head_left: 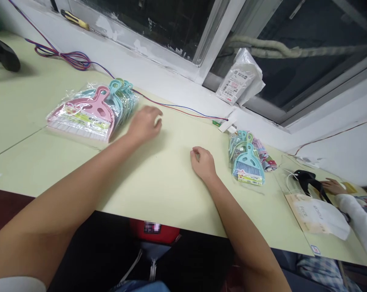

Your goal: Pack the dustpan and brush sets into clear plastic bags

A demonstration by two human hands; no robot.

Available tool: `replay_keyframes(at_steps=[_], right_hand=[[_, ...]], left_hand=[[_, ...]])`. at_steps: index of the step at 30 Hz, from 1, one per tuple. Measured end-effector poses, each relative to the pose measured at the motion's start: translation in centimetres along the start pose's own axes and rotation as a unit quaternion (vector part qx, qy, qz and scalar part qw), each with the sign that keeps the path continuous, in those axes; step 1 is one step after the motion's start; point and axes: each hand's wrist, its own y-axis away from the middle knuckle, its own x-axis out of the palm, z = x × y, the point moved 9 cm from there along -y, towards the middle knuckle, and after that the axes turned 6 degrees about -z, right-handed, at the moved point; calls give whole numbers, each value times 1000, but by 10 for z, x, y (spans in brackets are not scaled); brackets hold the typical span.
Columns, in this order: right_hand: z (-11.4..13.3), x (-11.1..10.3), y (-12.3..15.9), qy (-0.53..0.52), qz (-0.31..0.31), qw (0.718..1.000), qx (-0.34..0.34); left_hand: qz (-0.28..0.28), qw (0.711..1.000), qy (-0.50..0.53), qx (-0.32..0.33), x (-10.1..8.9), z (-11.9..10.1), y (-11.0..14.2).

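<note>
My left hand hovers low over the pale green table, fingers loosely curled and holding nothing, just right of a stack of bagged mini dustpan-and-brush sets with a pink one on top. My right hand rests on the table near the middle, fingers curled under with nothing visible in them. To its right lies a smaller pile of bagged teal dustpan sets.
Red and blue wires run along the white window sill. A screwdriver and a plastic packet lie on the sill. Another person's hand and white sleeve are at the far right beside paper bags and a black object.
</note>
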Motion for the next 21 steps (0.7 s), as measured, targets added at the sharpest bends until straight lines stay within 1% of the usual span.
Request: replay_keyframes(at_steps=[1,2,4,5,7,9,10,11,13,16,19,21], right_hand=[[-2,2,3,3,0,1000,-5],[-5,2,4,0,2,1000,-5],[-13,-1,3,-15,3,1000,5],[-17,-2,2,-21,4,1000,10],[-23,-4,-1,-32,2,999,19],[-27,-4,-2,-38,-1,999,24],[-28,-3,-3,-40,-1,999,25],[-28,-2,-3,-41,-1,999,26],[-28,-1,-3,-44,0,999,29],[-29,-2,-3,-51,2,998,37],[-29,-3,-3,-53,2,998,44],[-30,-4,-4,-54,2,997,50]], left_hand=[[-45,998,-47,-11,-19,12,-5],[-85,992,-88,-37,-37,26,-9],[-138,974,-139,-111,-70,59,-11],[-146,965,-157,-150,-82,75,-9],[-132,948,-183,-225,-98,108,-3],[-94,937,-191,-276,-103,135,4],[-70,930,-187,-308,-101,149,9],[-47,927,-180,-327,-98,160,13],[-26,928,-182,-324,-92,174,16],[-28,930,-204,-304,-84,187,14],[-20,923,-220,-315,-78,194,10],[-14,918,-224,-326,-78,195,8]])
